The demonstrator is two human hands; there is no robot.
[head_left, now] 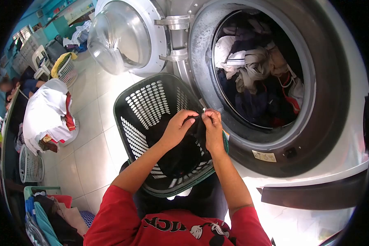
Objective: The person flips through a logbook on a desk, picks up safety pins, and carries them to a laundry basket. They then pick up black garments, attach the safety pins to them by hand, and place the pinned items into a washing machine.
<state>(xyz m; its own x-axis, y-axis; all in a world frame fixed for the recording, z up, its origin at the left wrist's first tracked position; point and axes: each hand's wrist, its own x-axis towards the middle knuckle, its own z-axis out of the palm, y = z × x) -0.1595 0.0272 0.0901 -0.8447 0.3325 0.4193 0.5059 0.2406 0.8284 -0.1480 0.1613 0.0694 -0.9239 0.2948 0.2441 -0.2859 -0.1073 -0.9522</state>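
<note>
My left hand [178,128] is over a dark green laundry basket [177,191], its thumb and index finger pinched on the edge of a black cloth [199,127]. Close beside it, my right hand [212,129] pinches the same cloth, with a small white bit showing at the fingertips. The cloth hangs down into the basket, where more dark fabric lies at the bottom. To the right, the open drum of a front-loading washing machine [336,119] holds a heap of mixed clothes [254,67].
The machine's round glass door [123,39] stands open at the upper left. On the left are a heaped white bundle [45,110], a white basket [31,165], a bin of clothes [49,217] and a yellow-topped basket [65,71]. A person [26,86] sits at the far left.
</note>
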